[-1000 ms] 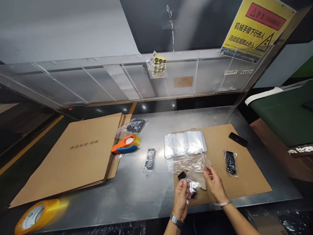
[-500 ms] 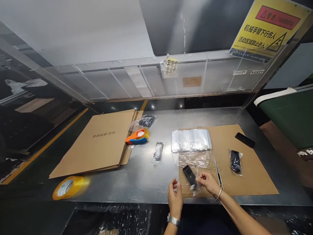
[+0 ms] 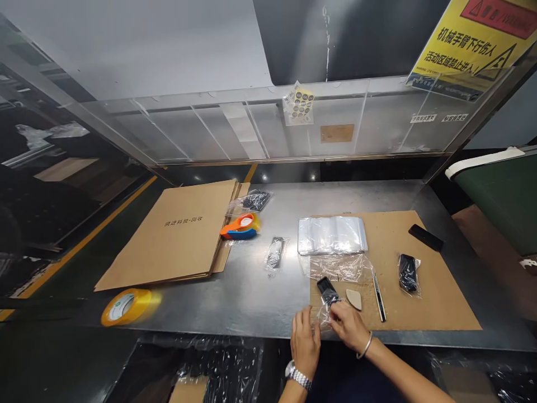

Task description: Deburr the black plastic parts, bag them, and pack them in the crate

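Observation:
A black rectangular tray-like part lies tilted on the near left of the cardboard sheet, its lower end in a small clear plastic bag. My right hand is closed on the film of this bag, thumb and fingers pinched together at the part's lower end. At the bag's left side my left hand has its fingers stretched forward and its thumb apart, close to the film; whether it touches the film I cannot tell. Beside my right fingers lies a beige rounded piece. A utility knife rests further right.
A stack of clear bags lies on the cardboard sheet. Around it are a bagged black part, a bare black part and another bagged part. Leftward are flat cartons, a tape dispenser and a tape roll.
My right hand has moved down and left onto the bag at the part's lower end, uncovering the beige piece. My left fingers have straightened and come nearer the bag. The view has shifted slightly.

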Motion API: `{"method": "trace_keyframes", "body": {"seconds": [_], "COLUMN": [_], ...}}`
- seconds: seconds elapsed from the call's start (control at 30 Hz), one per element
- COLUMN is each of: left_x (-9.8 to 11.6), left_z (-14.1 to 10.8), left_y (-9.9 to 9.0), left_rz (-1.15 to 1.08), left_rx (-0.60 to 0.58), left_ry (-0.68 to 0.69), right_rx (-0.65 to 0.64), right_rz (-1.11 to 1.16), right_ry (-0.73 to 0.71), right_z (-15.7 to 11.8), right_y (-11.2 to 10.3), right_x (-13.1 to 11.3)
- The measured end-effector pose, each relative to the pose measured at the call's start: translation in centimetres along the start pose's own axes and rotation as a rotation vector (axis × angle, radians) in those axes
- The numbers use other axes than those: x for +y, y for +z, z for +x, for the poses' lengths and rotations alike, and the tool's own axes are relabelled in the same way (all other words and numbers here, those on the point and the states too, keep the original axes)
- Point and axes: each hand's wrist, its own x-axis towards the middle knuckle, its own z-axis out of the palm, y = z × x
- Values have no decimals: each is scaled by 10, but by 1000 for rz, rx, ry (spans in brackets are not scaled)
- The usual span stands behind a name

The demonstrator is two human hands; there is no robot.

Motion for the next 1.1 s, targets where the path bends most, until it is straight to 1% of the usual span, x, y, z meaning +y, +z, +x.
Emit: {"method": "trace_keyframes", "body": {"seconds": [0.07, 0.13, 0.2, 0.27, 0.33, 0.43, 0.57, 0.7, 0.77, 0.83, 0.9, 0.97, 1.03, 1.1], "left_x": [-8, -21, -37, -53, -64, -68, -65, -62, -59, -54, -49, -45, -45, -49], "left_z": [-1, 2, 8, 15, 22, 29, 36, 44, 48, 51, 52, 52, 51, 50], "left_y": [1, -1, -6, -12, -16, -16, -8, -4, -1, 4, 12, 23, 33, 41], "left_rz": [113, 205, 269, 331, 383, 441, 491, 508, 509, 505, 490, 457, 405, 332], "left_rx": [-17, -19, 43, 136, 222, 303, 319, 266, 230, 185, 120, 35, -66, -174], "left_ry": [113, 162, 136, 90, 50, 20, -6, -26, -32, -34, -32, -29, -27, -26], "right_rx": [-60, -81, -24, 71, 126, 111, 94, 112, 117, 95, 33, -60, -144, -187], "right_rz": [-35, -64, -115, -193, -278, -355, -346, -222, -110, 42, 218, 387, 528, 633], "right_ry": [-74, -83, 12, 176, 329, 453, 504, 498, 486, 470, 467, 481, 508, 538], "right_z": [-3, -6, -8, -9, -9, -6, -3, -9, -17, -26, -36, -46, -56, -64], "right_y": [7, 12, 14, 14, 16, 23, 30, 24, 19, 14, 11, 9, 10, 12], "right_x": [-6, -6, 4, 19, 35, 50, 55, 54, 52, 49, 44, 41, 40, 44]}}
